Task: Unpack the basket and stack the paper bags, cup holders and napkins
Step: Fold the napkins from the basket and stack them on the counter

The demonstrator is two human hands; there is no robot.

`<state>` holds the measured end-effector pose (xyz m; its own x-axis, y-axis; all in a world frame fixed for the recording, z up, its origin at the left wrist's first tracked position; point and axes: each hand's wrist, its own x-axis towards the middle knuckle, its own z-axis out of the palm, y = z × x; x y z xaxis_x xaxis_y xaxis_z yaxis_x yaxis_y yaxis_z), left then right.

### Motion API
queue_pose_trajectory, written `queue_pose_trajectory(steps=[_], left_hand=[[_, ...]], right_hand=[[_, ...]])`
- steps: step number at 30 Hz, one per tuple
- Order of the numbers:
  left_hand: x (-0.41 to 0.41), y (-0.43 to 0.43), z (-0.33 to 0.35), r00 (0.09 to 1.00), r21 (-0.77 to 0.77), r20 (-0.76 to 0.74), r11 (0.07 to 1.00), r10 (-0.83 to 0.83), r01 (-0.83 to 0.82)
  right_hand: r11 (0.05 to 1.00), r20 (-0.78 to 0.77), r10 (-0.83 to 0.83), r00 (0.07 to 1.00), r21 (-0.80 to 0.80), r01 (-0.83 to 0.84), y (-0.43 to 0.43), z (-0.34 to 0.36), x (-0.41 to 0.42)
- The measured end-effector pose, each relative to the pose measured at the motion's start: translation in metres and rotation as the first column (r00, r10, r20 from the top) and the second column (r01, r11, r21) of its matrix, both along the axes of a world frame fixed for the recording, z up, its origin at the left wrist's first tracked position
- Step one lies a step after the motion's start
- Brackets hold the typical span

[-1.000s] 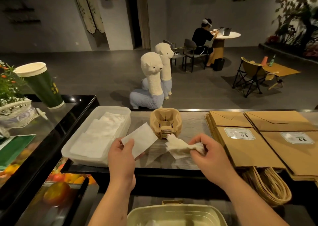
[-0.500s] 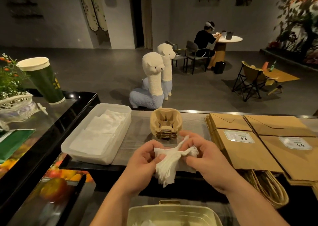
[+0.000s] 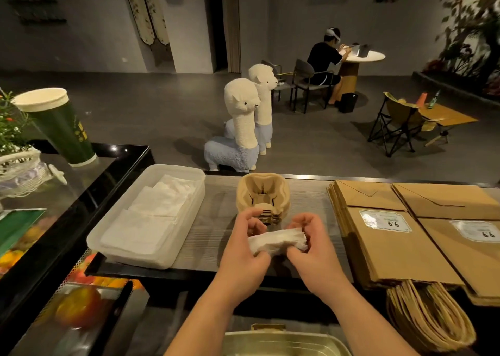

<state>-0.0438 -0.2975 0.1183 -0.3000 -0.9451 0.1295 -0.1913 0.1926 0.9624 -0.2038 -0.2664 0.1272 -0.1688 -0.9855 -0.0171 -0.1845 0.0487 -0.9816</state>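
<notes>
My left hand [image 3: 244, 250] and my right hand [image 3: 315, 247] both grip a small bundle of white napkins [image 3: 277, 240] above the counter's near edge. Just behind them stands a stack of tan pulp cup holders [image 3: 262, 196]. To the left, a clear plastic tray [image 3: 108, 236] holds flat white napkins [image 3: 151, 215]. Two piles of brown paper bags [image 3: 392, 236] with price labels lie flat at the right, their twisted handles hanging over the front edge. The pale basket's rim [image 3: 284, 340] shows at the bottom of the view.
A tall green cup [image 3: 58, 126] and a white woven planter [image 3: 19, 171] stand on the glass display case at the left. Two alpaca figures [image 3: 240, 128] stand on the floor beyond the counter. A person sits at a round table far back.
One second ago my left hand held a flat napkin apart from the right hand's crumpled ones. Both hands have since come together and gathered the napkins into one compact bundle.
</notes>
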Motion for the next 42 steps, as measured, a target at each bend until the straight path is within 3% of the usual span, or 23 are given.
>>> queue_pose_trajectory(steps=[10, 15, 18, 22, 25, 27, 30, 32, 33, 35, 38, 42], left_hand=[[0.000, -0.006, -0.002, 0.997, 0.018, 0.047, 0.998, 0.066, -0.067], [0.009, -0.006, 0.011, 0.994, 0.053, 0.111, 0.999, 0.008, -0.013], [0.016, 0.003, 0.022, 0.992, 0.102, 0.119, 0.995, -0.033, 0.021], [0.020, 0.025, 0.041, 0.973, 0.167, 0.135, 0.972, -0.186, 0.163], [0.013, 0.044, 0.053, 0.964, 0.145, 0.192, 0.976, -0.186, 0.160], [0.010, 0.058, 0.057, 0.979, 0.174, 0.141, 0.977, -0.146, 0.121], [0.007, 0.081, 0.056, 0.991, 0.306, -0.121, 0.952, 0.052, -0.012], [0.005, 0.094, 0.053, 0.929, 0.412, -0.259, 0.900, 0.265, -0.142], [0.005, 0.098, 0.050, 0.886, 0.460, -0.299, 0.867, 0.354, -0.191], [0.004, 0.103, 0.045, 0.820, 0.535, -0.359, 0.819, 0.445, -0.210], [0.009, 0.100, 0.040, 0.793, 0.544, -0.389, 0.811, 0.469, -0.214], [0.019, 0.076, 0.037, 0.875, 0.356, -0.287, 0.892, 0.389, -0.280]], right_hand=[[0.999, 0.045, -0.040, 0.998, -0.020, 0.041, -0.013, -0.006, -0.002], [0.999, 0.044, -0.027, 0.999, -0.035, 0.028, -0.010, 0.001, -0.009], [0.997, 0.132, -0.025, 0.991, -0.064, 0.033, -0.003, 0.016, -0.015], [0.992, 0.137, 0.080, 0.987, -0.110, -0.065, 0.017, 0.042, -0.018], [0.982, 0.051, 0.161, 0.986, -0.104, -0.155, 0.031, 0.055, -0.011], [0.986, 0.072, 0.137, 0.988, -0.109, -0.129, 0.039, 0.059, -0.008], [0.996, 0.270, 0.079, 0.960, 0.020, -0.087, 0.055, 0.052, -0.001], [0.977, 0.424, 0.107, 0.899, 0.124, -0.175, 0.070, 0.041, 0.010], [0.970, 0.430, 0.124, 0.894, 0.136, -0.200, 0.076, 0.034, 0.017], [0.976, 0.371, 0.104, 0.923, 0.140, -0.167, 0.082, 0.024, 0.029], [0.992, 0.235, 0.017, 0.972, 0.118, -0.046, 0.077, 0.020, 0.031], [0.996, 0.025, 0.085, 0.996, 0.014, -0.086, 0.059, 0.031, 0.013]])
